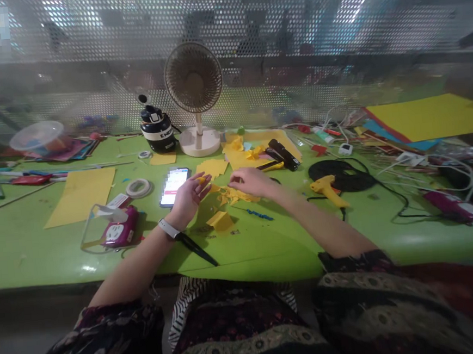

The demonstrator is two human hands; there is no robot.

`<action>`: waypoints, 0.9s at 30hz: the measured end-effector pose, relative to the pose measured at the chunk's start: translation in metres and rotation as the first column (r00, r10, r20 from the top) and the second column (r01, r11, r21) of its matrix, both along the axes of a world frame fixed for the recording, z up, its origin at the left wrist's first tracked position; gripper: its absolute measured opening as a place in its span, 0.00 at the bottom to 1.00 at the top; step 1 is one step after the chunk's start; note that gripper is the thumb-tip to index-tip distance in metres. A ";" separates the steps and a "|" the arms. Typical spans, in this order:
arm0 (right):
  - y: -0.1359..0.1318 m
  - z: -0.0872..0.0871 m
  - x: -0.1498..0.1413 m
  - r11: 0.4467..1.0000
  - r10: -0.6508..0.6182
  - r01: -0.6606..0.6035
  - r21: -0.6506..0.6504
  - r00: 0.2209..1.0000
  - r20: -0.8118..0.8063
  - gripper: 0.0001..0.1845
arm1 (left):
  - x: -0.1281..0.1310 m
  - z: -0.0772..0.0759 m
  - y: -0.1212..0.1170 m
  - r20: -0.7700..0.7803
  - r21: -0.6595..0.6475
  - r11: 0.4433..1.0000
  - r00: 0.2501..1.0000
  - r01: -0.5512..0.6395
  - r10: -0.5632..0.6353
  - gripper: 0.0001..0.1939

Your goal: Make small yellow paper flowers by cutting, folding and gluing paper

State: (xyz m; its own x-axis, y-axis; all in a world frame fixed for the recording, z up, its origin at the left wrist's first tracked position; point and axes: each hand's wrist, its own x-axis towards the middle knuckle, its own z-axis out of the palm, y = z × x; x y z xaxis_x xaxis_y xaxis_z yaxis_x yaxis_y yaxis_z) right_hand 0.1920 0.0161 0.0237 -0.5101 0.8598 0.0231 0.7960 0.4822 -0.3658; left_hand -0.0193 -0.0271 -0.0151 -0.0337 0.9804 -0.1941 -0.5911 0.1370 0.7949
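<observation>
— Since the head view is all we have, take the yellow scraps (243,195) on the green table (263,254) as the clock's centre; what could go wrong?

— The fan (193,82) stands toward eleven o'clock, so a draught might scatter such light paper; whether it is running, I can't tell. At nine, the left hand (189,198) is right beside the phone (171,188), and a careless sweep might shove it.

— And the glue gun (324,185) at three?

— Well apart from the fingers, though the right forearm could snag it if it swung outward.

— How are the hands posed?

— The left forearm comes in from seven, palm turned up, fingers curled loosely round a yellow piece (201,180). The right hand (250,181) comes from four, back uppermost, fingers bent down at the scraps; whether they pinch one, I can't tell
</observation>
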 end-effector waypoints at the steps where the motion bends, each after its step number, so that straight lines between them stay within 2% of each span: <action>1: 0.002 -0.003 -0.008 1.000 0.002 -0.002 0.007 1.000 0.001 0.10 | -0.001 -0.001 0.000 -0.012 0.011 1.000 1.000 0.001 -0.001 0.12; 5: 0.010 -0.024 -0.034 1.000 -0.012 0.012 0.025 1.000 0.000 0.17 | -0.001 -0.005 0.001 -0.060 0.075 0.997 0.998 0.018 -0.014 0.10; 8: 0.013 -0.038 -0.049 0.998 -0.015 0.014 0.056 1.000 0.011 0.21 | 0.000 -0.008 0.001 -0.111 0.122 0.992 0.994 0.018 -0.004 0.14; 12: 0.014 -0.046 -0.056 0.998 -0.044 0.044 0.050 0.999 -0.001 0.07 | 0.000 -0.013 0.003 -0.217 0.186 0.982 0.976 0.010 0.031 0.18; 15: 0.016 -0.043 -0.047 0.994 -0.086 0.088 0.068 0.995 -0.043 0.06 | -0.002 -0.018 0.006 -0.314 0.217 0.976 0.948 0.019 0.051 0.20; 17: 0.018 -0.041 -0.036 0.989 -0.124 0.133 0.066 0.984 -0.130 0.06 | -0.002 -0.021 0.007 -0.353 0.211 0.977 0.935 0.035 0.043 0.21; 19: 0.020 -0.040 -0.025 0.987 -0.153 0.161 0.011 0.957 -0.245 0.05 | -0.001 -0.023 0.008 -0.360 0.176 0.982 0.933 0.070 -0.002 0.23; 21: 0.021 -0.039 -0.016 0.984 -0.176 0.149 -0.101 0.911 -0.373 0.04 | 0.001 -0.025 0.007 -0.351 0.141 0.986 0.935 0.095 -0.040 0.26; 25: 0.015 -0.035 -0.014 0.948 -0.245 0.051 -0.315 0.748 -0.617 0.04 | 0.003 -0.025 0.005 -0.360 0.115 0.987 0.931 0.116 -0.067 0.26; 27: 0.009 -0.032 -0.018 0.925 -0.253 -0.021 -0.379 0.710 -0.657 0.05 | 0.004 -0.025 0.005 -0.357 0.119 0.986 0.931 0.120 -0.071 0.25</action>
State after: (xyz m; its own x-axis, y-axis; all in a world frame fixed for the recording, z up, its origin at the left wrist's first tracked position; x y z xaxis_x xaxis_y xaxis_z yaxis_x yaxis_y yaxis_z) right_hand 0.1744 0.0253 -0.0082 -0.3645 0.9309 0.0246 0.2976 0.1415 -0.9441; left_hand -0.0154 -0.0221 -0.0404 0.0200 0.9985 -0.0511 -0.2612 0.0546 0.9637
